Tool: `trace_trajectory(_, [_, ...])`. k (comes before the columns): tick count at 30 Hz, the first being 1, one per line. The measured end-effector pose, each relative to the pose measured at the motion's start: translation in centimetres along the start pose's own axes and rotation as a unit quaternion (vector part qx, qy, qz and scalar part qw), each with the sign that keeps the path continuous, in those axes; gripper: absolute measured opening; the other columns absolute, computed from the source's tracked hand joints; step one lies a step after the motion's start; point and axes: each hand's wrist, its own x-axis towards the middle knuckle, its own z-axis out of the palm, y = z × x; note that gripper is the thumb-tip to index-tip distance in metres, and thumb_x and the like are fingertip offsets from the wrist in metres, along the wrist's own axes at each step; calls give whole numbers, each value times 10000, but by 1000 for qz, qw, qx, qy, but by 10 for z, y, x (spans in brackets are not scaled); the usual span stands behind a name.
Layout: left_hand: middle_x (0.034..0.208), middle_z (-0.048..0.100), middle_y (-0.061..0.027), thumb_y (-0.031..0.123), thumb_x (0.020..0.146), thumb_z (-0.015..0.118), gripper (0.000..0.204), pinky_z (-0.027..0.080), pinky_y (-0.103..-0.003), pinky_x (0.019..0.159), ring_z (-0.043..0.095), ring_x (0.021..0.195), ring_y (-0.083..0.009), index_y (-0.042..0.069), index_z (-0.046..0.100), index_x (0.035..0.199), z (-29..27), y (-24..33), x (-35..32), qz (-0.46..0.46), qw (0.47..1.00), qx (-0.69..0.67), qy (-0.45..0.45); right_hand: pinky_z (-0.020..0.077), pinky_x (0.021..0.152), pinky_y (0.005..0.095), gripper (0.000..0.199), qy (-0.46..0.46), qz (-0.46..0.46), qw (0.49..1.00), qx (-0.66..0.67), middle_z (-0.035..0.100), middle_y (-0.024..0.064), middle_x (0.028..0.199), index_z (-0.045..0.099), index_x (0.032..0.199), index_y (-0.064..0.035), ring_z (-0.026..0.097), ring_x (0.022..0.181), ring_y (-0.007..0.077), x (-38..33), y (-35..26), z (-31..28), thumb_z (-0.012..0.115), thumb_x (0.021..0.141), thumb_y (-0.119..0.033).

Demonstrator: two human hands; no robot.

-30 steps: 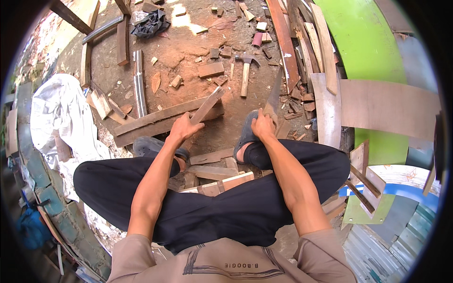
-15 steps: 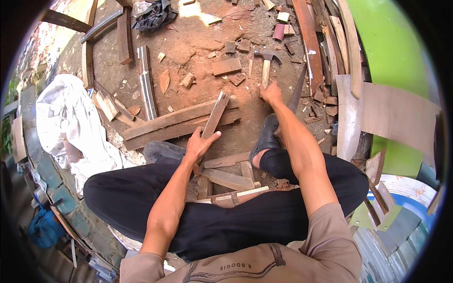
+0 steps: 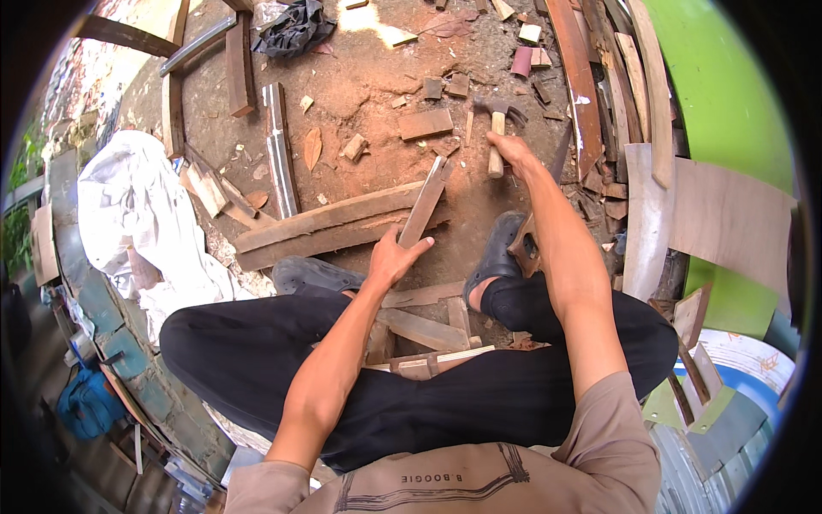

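Observation:
My left hand [image 3: 396, 259] is closed around the lower end of a short wooden batten [image 3: 425, 203], its far end tilted up and to the right. The batten's far part lies over the ends of two long rough boards [image 3: 334, 221]. Ahead and to the right, my right hand [image 3: 512, 154] grips the pale wooden handle of a claw hammer [image 3: 497, 160], with the dark head pointing away from me. The handle's butt end sticks out below my fingers. A flat wood block [image 3: 425, 124] lies left of the hammer head.
A hand saw [image 3: 524, 244] lies partly hidden under my right forearm. Stacked planks [image 3: 629, 86] line the right side, beside a green panel [image 3: 715, 94]. A white sack [image 3: 128, 206] sits at left. A metal-faced bar [image 3: 280, 158] and scattered offcuts lie ahead.
My right hand has shifted its grip up the handle toward the hammer head, so the butt end now shows. My left hand still holds the batten. The whole view has shifted slightly.

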Motion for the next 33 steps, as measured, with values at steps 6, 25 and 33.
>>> trace_trajectory(6, [1191, 680, -299, 613, 717, 810, 891, 504, -433, 971, 670, 1136, -381, -38, 620, 1296, -1, -25, 10, -1, 1000, -6, -19, 494, 415, 283, 136, -58, 93, 978, 178, 653, 132, 835, 594, 1029, 54, 630, 632, 168, -91, 10, 21, 568, 947, -51])
trace_trajectory(25, [1144, 689, -322, 498, 746, 737, 745, 528, -484, 928, 675, 1082, -445, -75, 636, 1210, 21, -12, 21, 40, 999, 35, 2, 472, 530, 319, 219, 202, -482, 843, 128, 607, 52, 684, 595, 922, -40, 608, 583, 155, -293, -51, 19, 726, 927, -215])
trace_trajectory(33, [1058, 701, -350, 498, 749, 716, 742, 548, -482, 886, 697, 1030, -455, -138, 672, 1130, 16, 3, 15, 26, 996, 82, 5, 510, 628, 371, 304, 187, -258, 945, -75, 647, 120, 657, 650, 795, 9, 671, 669, 209, -224, 52, 61, 684, 914, -269])
